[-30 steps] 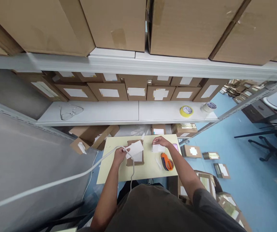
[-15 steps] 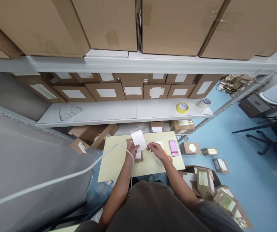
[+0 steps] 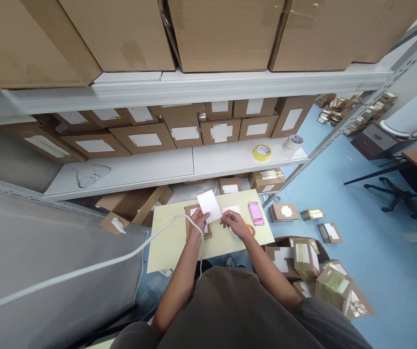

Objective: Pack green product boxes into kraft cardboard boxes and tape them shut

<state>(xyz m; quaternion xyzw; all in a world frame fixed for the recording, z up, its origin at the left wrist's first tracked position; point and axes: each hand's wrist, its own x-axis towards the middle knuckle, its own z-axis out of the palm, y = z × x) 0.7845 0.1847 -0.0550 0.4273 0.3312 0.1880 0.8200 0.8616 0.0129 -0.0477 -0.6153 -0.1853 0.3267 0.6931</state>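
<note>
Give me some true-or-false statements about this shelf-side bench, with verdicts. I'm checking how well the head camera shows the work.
1. The left hand holds a white card. True.
2. The yellow tape roll sits on the floor. False: the yellow tape roll sits on a white shelf.
3. A pink item lies on the pale yellow board. True.
4. The right hand grips orange scissors. False: the right hand pinches a white slip, and the orange scissors lie beneath it on the board.
</note>
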